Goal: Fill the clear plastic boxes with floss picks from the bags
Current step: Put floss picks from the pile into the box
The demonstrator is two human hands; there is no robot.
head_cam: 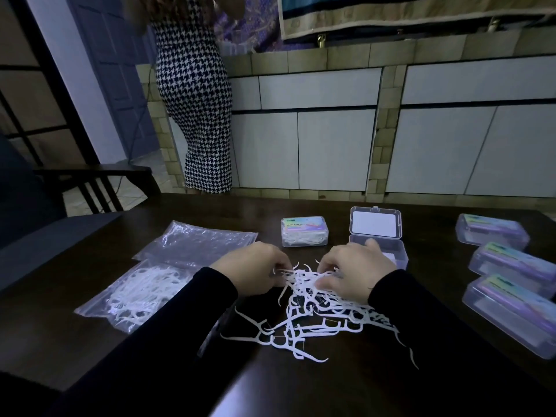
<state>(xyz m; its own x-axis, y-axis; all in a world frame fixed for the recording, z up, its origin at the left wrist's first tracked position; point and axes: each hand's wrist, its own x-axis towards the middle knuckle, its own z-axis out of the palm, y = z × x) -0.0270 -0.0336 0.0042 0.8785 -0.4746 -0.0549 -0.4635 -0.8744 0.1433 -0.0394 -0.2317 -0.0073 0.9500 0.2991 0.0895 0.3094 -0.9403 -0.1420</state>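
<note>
A loose heap of white floss picks [319,320] lies on the dark table in front of me. My left hand [252,270] and my right hand [356,270] both pinch picks at the heap's far edge. Just behind my right hand stands an open clear plastic box [400,257] with its lid up. A closed box filled with picks [304,232] sits behind the heap. To the left lie a clear bag holding picks [135,293] and an empty clear bag [195,243].
Three closed clear boxes [492,231] [513,264] [511,311] line the table's right side. A person in a houndstooth dress [198,109] stands beyond the table at white cabinets [331,145]. A dark chair [99,182] stands at far left.
</note>
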